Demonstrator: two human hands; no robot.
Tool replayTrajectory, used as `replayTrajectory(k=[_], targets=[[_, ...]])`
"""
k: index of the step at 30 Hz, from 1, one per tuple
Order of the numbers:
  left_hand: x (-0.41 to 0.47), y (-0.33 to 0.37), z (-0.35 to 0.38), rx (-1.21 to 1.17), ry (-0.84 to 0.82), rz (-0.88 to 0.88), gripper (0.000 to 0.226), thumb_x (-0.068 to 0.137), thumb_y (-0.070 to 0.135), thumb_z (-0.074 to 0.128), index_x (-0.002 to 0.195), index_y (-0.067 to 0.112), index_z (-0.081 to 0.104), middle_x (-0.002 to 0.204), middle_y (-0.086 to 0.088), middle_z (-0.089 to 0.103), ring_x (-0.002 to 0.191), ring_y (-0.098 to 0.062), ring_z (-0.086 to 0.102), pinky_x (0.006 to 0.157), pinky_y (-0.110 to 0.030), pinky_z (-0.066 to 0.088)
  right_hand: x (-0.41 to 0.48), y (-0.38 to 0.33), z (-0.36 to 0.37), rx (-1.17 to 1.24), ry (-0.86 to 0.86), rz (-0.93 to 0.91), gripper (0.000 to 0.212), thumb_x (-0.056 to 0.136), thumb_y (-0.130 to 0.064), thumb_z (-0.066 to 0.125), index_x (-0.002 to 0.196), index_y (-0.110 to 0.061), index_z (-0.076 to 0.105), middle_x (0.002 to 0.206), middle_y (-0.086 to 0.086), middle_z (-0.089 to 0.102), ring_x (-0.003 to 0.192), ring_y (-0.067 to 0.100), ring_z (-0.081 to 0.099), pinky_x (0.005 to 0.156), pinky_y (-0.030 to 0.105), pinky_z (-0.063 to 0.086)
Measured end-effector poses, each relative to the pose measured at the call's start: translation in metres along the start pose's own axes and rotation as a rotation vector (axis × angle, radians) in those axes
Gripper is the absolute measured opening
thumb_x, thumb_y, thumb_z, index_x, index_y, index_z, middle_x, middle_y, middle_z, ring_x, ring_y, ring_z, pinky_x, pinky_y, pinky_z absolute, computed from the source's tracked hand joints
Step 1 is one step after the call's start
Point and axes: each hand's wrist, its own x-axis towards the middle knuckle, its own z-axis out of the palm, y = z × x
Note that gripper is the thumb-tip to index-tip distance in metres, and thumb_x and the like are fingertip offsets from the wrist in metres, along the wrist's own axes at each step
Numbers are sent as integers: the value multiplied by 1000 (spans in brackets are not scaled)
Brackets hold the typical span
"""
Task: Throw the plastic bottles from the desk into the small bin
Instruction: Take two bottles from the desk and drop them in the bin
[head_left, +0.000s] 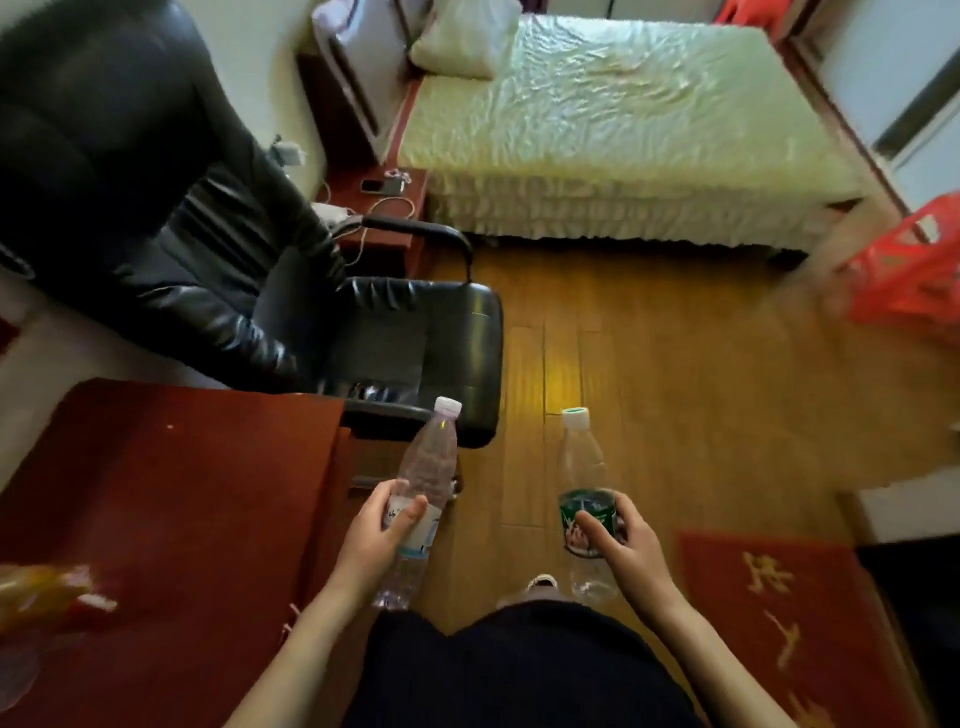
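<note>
My left hand (382, 530) grips a clear plastic bottle with a white-and-blue label (428, 467) around its middle, cap pointing away from me. My right hand (621, 540) holds a second clear bottle with a green label (579, 457), white cap up and away. Both bottles hang over the wooden floor in front of my legs. The red desk (171, 519) lies to my left. No small bin shows in view.
A black leather office chair (395, 332) stands ahead on the left, beside the desk. A bed (623, 135) with a pale cover fills the far side. A red plastic basket (914, 270) sits at the right edge, a red mat (779, 623) at lower right.
</note>
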Motion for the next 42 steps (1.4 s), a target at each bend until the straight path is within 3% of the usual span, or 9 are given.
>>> replayTrajectory(k=[4,10,13,20,23,27,34,38,42], targets=[[57,30,70,93,-140,-4,27,88,47,60,109,31,54,106,-1,67,92,-14,68,69,-25,53,20,20,-68,22,156,56,26,90,-24,65,114,-15,58,102,-5,66,83,-20,58,66,-1,43],[117,95,145,193,-230,83,9,93,28,57,97,35,54,95,9,65,79,9,65,61,-10,49,64,23,-142,119,364,88,27,85,-44,65,107,-27,60,99,-2,70,89,2,67,70,18,53],[155,119,164,250,-253,101,9,91,33,58,100,32,56,97,3,69,85,-8,68,67,-21,52,97,18,-171,161,439,85,29,88,-40,64,110,-23,60,100,-3,70,89,2,67,69,21,54],[265,163,220,350,-311,163,8,94,26,57,95,33,55,90,4,67,76,9,65,58,-6,48,196,19,-230,263,548,111,22,91,-26,63,111,-16,59,102,2,69,88,6,68,67,18,55],[334,200,256,364,-384,192,5,92,32,58,97,32,57,90,1,70,82,-3,67,62,-15,51,249,16,-265,304,587,141,20,92,-25,62,110,-17,58,104,5,68,93,11,67,66,17,54],[420,279,317,414,-526,252,31,82,53,55,107,33,54,97,7,68,80,-6,68,61,-21,53,304,-8,-320,381,694,161,16,93,-20,61,108,-17,57,103,6,66,93,16,66,64,16,55],[523,392,450,442,-761,354,25,88,45,60,107,31,56,99,5,69,81,-5,69,64,-27,59,348,-19,-411,384,932,234,21,91,-19,63,111,-19,56,98,-3,66,75,-12,65,60,7,49],[553,420,539,444,-855,344,22,86,47,61,104,36,57,96,1,71,81,-13,71,70,-34,61,363,2,-459,377,1055,336,18,88,-37,66,104,-39,57,98,-10,70,85,1,68,68,21,53],[571,438,633,475,-907,323,28,84,51,61,106,33,60,98,-1,72,82,-14,71,69,-33,60,394,27,-524,450,1137,356,16,87,-37,66,101,-38,59,100,-7,71,92,11,68,78,32,54]])
